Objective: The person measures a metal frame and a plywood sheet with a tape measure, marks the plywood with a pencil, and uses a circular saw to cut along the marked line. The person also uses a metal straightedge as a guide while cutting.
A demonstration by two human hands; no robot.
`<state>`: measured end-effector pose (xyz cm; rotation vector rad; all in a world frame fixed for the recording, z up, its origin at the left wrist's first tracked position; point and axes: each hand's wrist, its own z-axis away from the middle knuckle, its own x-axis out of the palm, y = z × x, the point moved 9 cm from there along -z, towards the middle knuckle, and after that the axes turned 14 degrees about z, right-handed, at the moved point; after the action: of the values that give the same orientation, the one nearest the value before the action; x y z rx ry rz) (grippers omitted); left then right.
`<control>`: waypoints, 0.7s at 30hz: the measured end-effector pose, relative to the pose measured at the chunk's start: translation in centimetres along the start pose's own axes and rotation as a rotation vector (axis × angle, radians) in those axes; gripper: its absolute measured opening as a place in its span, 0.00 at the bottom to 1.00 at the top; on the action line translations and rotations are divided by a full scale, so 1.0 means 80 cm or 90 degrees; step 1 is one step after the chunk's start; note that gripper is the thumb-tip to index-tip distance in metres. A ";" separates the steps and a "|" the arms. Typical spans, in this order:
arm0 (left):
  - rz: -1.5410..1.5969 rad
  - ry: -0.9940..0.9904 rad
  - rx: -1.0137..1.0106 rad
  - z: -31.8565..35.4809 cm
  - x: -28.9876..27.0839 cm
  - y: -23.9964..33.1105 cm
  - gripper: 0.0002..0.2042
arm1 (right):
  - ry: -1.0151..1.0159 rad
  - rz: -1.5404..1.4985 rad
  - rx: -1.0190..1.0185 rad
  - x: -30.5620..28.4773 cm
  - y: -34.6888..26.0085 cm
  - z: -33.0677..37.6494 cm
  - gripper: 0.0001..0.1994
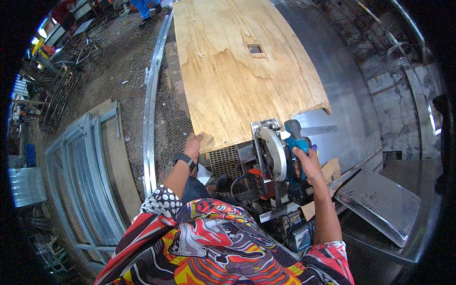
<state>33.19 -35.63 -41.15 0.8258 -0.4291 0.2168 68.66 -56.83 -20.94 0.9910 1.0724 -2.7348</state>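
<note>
A large plywood sheet (228, 80) with a small square hole stretches away in front of me. My left hand (194, 143) grips its near left corner, a dark watch on the wrist. In my right hand (308, 161) is the handle of a teal and black circular saw (297, 137). The saw's metal base plate meets the sheet's near edge, right of its middle, and its pale blade guard (274, 154) faces left. I cannot tell whether the blade is turning. Right of the saw the sheet's edge is stepped, with a notch-like corner.
A shiny metal surface (351, 90) lies right of the sheet; a bent metal tray (380, 204) sits lower right. A long metal rail (151, 104) runs along the left. Metal frames (90, 185) lie on the left ground. A red tool (266, 183) is below the saw. A person (142, 9) stands far off.
</note>
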 end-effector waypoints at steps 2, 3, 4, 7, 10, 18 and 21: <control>-0.021 0.018 -0.007 0.005 0.003 -0.003 0.18 | -0.009 0.002 -0.002 -0.005 0.003 0.000 0.18; -0.051 0.023 0.005 0.006 0.003 -0.002 0.18 | -0.010 0.006 -0.006 -0.007 0.004 0.000 0.17; -0.081 0.027 0.017 0.007 0.004 -0.002 0.18 | -0.005 0.011 -0.008 -0.011 0.006 0.001 0.17; -0.132 -0.049 0.097 0.002 0.018 0.006 0.18 | -0.002 -0.003 0.006 -0.013 0.014 0.000 0.17; -0.063 -0.053 0.048 -0.010 0.015 -0.007 0.17 | 0.017 -0.005 -0.028 -0.014 0.013 -0.003 0.15; -0.016 -0.025 0.014 -0.010 0.014 -0.016 0.18 | 0.011 0.015 0.005 -0.019 0.019 -0.004 0.16; -0.066 -0.040 0.023 -0.003 0.027 -0.005 0.18 | 0.002 0.004 0.002 -0.021 0.015 -0.004 0.16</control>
<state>35.30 -35.67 -40.59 0.8896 -0.4415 0.1021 70.45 -57.87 -20.85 0.9972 1.0642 -2.7324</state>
